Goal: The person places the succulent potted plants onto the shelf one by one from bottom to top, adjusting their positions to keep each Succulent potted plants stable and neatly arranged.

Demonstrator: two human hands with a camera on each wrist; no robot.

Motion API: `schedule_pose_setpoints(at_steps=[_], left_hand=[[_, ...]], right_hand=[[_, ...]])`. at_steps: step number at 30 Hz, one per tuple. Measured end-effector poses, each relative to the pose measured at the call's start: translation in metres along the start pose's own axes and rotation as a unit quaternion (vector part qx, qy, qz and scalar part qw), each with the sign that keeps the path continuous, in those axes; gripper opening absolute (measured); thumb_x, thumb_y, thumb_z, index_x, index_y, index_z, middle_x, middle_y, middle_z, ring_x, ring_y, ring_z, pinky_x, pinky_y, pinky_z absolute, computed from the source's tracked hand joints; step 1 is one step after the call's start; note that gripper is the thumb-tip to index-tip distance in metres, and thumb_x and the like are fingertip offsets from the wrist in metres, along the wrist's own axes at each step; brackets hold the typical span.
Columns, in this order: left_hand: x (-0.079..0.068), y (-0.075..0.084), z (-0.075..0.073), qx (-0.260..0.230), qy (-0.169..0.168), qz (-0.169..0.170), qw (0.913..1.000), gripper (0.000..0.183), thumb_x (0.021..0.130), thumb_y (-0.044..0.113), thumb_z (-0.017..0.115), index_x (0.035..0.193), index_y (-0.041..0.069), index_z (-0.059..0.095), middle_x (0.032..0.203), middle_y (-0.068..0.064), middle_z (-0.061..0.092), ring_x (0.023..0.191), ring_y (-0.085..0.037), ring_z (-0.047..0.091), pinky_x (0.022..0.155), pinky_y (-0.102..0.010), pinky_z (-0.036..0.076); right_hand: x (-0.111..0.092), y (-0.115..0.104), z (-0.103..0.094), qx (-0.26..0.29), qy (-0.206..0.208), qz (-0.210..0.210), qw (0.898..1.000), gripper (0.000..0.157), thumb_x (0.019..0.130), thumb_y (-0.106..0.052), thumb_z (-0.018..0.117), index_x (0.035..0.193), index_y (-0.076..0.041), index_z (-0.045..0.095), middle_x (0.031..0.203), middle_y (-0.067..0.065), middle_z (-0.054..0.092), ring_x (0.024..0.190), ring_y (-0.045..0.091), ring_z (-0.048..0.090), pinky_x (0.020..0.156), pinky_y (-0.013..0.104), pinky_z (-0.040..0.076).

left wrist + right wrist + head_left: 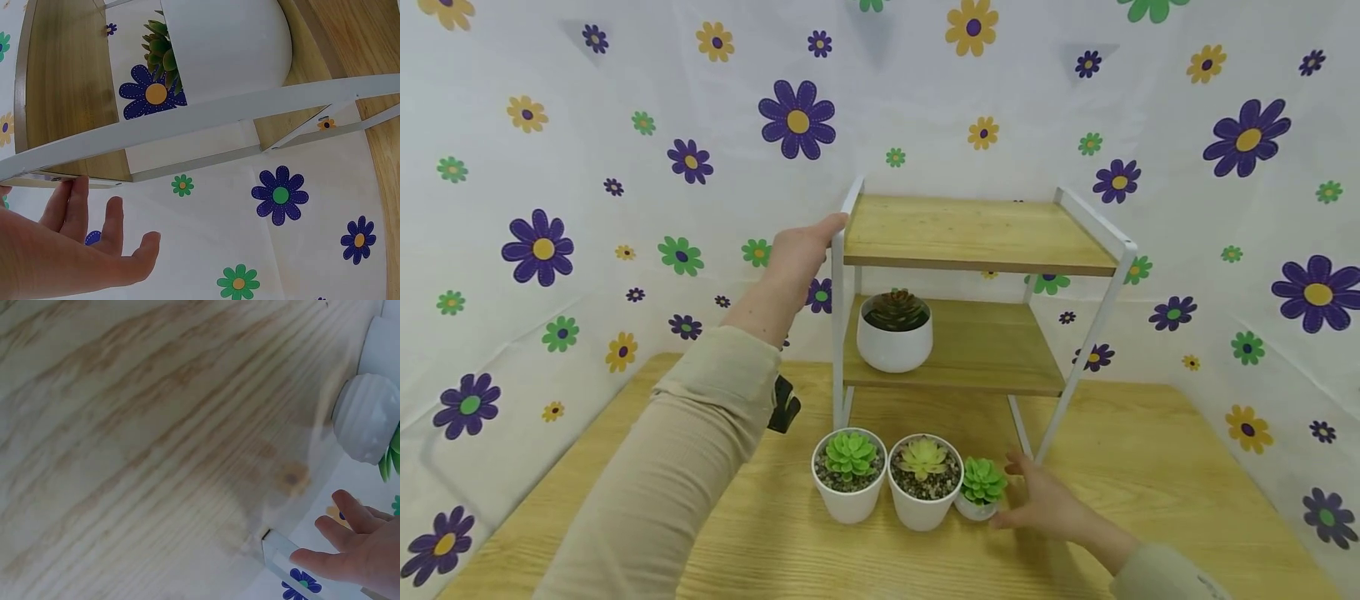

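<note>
A two-tier shelf rack (977, 233) with wooden boards and a white frame stands on the table. My left hand (801, 254) holds its upper left corner, thumb across the post; in the left wrist view, two fingertips (78, 187) touch the frame and the other fingers extend free. Beside a small succulent (982, 481) in a ribbed white pot (367, 419), my right hand (1048, 504) has its thumb and fingers spread. The right wrist view shows a gap between that hand and the pot. Left of it stand a yellow-green succulent (923, 458) and a green succulent (850, 456), both in white pots.
On the rack's lower board, at the left, sits a dark succulent in a round white pot (895, 346). The rack's right front leg (1052, 425) comes down just behind my right hand. Flower-printed white cloth (647, 200) surrounds the wooden table (1187, 500).
</note>
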State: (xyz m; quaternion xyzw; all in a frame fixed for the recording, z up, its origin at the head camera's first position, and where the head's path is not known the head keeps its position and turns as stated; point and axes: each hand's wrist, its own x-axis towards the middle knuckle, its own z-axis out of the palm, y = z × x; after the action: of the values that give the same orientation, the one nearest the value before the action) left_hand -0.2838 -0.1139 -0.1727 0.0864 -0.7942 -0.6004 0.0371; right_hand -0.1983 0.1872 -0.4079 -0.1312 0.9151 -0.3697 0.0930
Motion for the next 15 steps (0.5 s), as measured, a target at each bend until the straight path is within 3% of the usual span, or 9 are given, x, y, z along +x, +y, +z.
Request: schedule_pose_setpoints(at_steps=[7, 15], left_hand=[[0.0001, -0.0012, 0.0003, -0.002, -0.003, 0.0, 1.0, 0.07, 0.089, 0.054, 0.05, 0.143, 0.012, 0.037, 0.15, -0.003, 0.036, 0.138, -0.023, 0.032, 0.115, -0.045, 0.025], [-0.0001, -0.0008, 0.0, -0.005, 0.001, 0.0, 1.0, 0.07, 0.089, 0.053, 0.05, 0.143, 0.012, 0.037, 0.15, -0.003, 0.036, 0.138, -0.023, 0.033, 0.115, -0.043, 0.026]], right_hand=[[0.0038, 0.0021, 0.0045, -0.001, -0.013, 0.017, 1.0, 0.096, 0.066, -0.023, 0.084, 0.136, 0.013, 0.028, 0.126, 0.032, 0.049, 0.118, 0.052, 0.044, 0.097, 0.064, 0.036], [0.0068, -0.0013, 0.0101, -0.051, 0.001, 0.03, 0.998, 0.093, 0.065, -0.033, 0.084, 0.135, 0.005, 0.037, 0.126, 0.025, 0.054, 0.117, 0.047, 0.047, 0.09, 0.083, 0.015]])
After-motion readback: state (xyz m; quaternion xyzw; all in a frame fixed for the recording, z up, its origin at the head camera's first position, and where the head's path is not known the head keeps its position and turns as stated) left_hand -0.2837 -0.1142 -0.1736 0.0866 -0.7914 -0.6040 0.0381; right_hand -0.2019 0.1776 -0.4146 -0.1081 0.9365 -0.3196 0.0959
